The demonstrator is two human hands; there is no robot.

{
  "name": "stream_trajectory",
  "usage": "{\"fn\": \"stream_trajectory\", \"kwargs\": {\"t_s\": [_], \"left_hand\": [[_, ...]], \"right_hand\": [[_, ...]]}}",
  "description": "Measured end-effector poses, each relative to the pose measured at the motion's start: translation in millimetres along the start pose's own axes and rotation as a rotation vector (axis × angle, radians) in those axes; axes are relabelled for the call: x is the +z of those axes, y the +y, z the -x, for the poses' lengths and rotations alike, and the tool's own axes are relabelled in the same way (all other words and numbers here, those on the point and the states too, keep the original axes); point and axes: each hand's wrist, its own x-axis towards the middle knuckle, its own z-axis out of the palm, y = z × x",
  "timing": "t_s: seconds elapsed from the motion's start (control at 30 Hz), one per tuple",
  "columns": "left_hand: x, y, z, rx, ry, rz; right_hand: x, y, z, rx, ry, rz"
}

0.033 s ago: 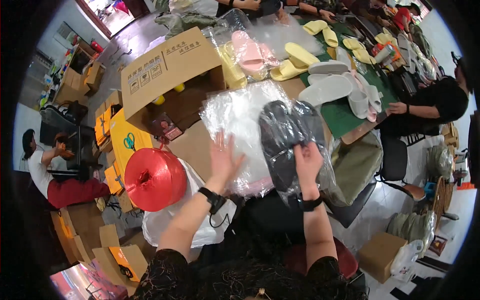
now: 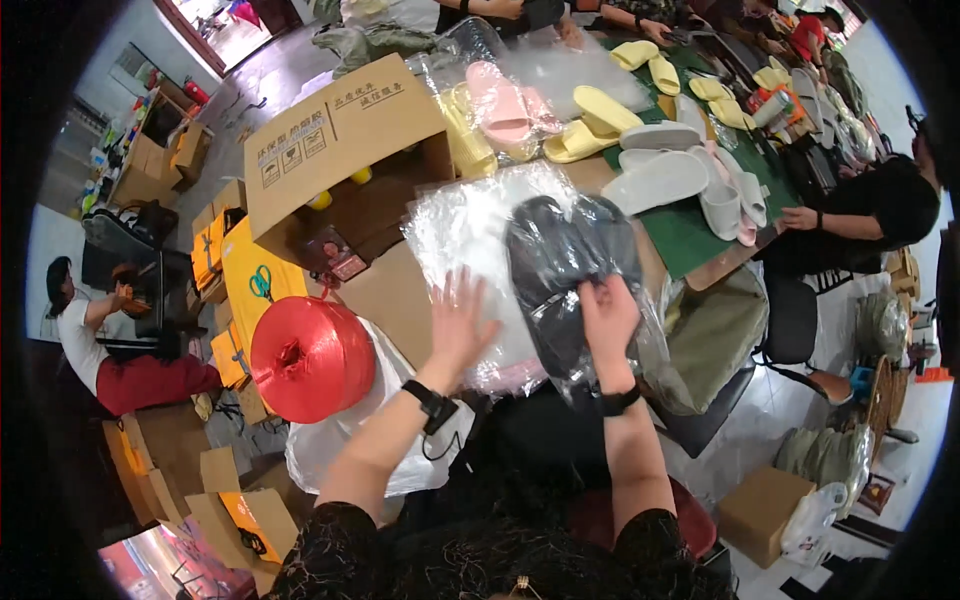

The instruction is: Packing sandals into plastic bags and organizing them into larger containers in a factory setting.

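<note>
A pair of black slippers (image 2: 572,265) lies inside a clear plastic bag in front of me. My right hand (image 2: 608,318) pinches the bag at the slippers' middle, with the fingers closed. My left hand (image 2: 460,325) rests with fingers spread on a stack of clear plastic bags (image 2: 465,225), just left of the slippers. The slippers overlap the right side of this stack. Something pink shows through the stack's near edge.
An open cardboard box (image 2: 345,135) stands at the back left, with a red roll of plastic twine (image 2: 312,360) nearer me. Behind are pink slippers (image 2: 497,105), yellow slippers (image 2: 595,125) and white slippers (image 2: 660,180). A co-worker's hand (image 2: 798,218) is at the table's right edge.
The bagged slippers and my right hand have shifted slightly left. My left hand has slid a little to the right over the bag stack.
</note>
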Motion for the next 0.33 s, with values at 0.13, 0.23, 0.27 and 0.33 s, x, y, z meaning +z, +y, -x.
{"fn": "stream_trajectory", "kwargs": {"t_s": [0.13,0.23,0.27,0.33], "left_hand": [[28.1,-6.2,20.7,-0.028,-0.109,-0.022],[50.4,-0.9,12.4,-0.105,-0.197,-0.042],[58.2,-1.6,11.8,-0.094,-0.220,-0.038],[70.6,-6.9,9.4,-0.138,-0.174,-0.048]], "right_hand": [[85.2,-16.7,-26.3,-0.001,-0.240,0.212],[144.1,40.8,-40.5,-0.120,-0.236,0.366],[155.7,55.2,-39.9,-0.079,-0.259,0.385],[166.5,63.4,-36.0,-0.032,-0.285,0.412]]}}
